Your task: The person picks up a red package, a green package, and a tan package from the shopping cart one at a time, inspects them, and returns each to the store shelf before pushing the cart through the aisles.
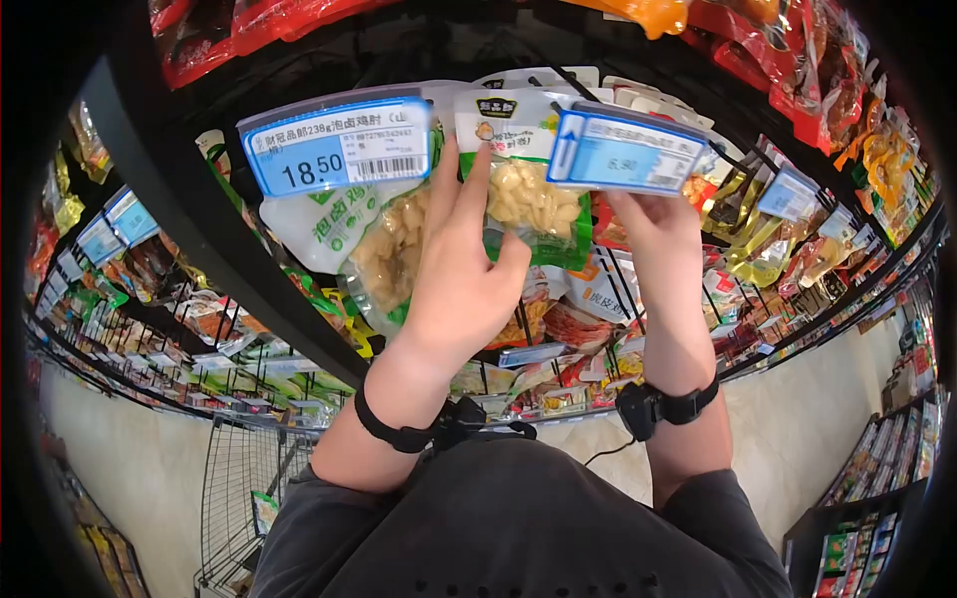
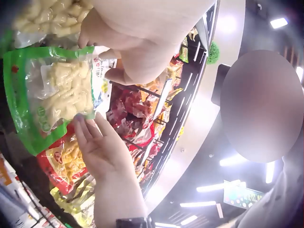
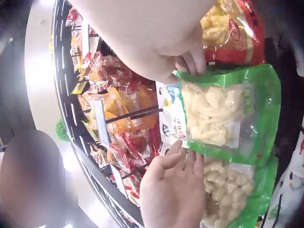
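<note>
Where the green-edged packet (image 1: 533,204) hangs on the rack, its upper right corner behind a blue price tag (image 1: 630,149), both hands are open around it; the left hand (image 1: 464,269) has its fingers spread at the left edge, beside another packet (image 1: 384,254); the right hand (image 1: 660,244) touches the right edge, fingers nearly straight

A black display rack (image 1: 389,60) is holding rows of packaged food on thin prongs (image 3: 137,114). 2 blue-edged price labels are projecting from it: the left label (image 1: 344,149) is reading 18.50, while the right label (image 1: 630,151) is showing blurred figures. A green-edged bag (image 1: 533,199) of pale pieces is hanging between them, overlapping a white-topped bag (image 1: 384,254) with green print. Red packets (image 1: 199,45) are hanging above, and gold packets (image 1: 748,244) are hanging to the right.
</note>
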`<act>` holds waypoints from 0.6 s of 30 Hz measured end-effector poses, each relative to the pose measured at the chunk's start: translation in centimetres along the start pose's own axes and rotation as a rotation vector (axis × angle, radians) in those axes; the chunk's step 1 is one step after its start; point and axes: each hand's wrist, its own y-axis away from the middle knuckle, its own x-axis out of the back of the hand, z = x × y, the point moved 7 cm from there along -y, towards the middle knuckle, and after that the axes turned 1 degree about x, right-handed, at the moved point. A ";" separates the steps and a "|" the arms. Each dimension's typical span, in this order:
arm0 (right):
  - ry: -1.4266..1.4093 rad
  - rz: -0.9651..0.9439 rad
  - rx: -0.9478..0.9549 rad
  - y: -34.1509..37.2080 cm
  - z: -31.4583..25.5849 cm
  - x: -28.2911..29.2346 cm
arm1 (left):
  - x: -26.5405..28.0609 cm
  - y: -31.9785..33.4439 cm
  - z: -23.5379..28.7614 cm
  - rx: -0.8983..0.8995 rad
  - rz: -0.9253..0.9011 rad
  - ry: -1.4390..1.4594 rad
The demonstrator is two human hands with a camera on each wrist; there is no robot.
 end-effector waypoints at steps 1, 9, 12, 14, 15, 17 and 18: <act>-0.068 -0.032 -0.029 0.8 0.1 0.4 | -0.4 0.4 0.1 0.021 -0.004 0.033; -0.130 -0.170 -0.098 11.4 0.2 6.2 | -1.3 5.7 4.3 0.059 0.084 -0.088; -0.139 -0.300 -0.212 15.8 1.7 8.6 | -0.9 8.9 5.7 0.090 0.062 -0.171; -0.233 -0.299 -0.320 18.8 4.1 10.6 | -0.4 11.6 6.6 0.125 0.042 -0.232; -0.198 -0.281 -0.347 20.1 4.9 11.7 | -0.1 13.0 6.7 0.204 0.034 -0.229; -0.210 -0.266 -0.404 22.9 6.9 13.8 | 0.3 16.0 6.4 0.340 0.018 -0.220; -0.211 -0.237 -0.461 24.5 8.2 14.9 | 0.5 17.2 6.8 0.344 0.021 -0.236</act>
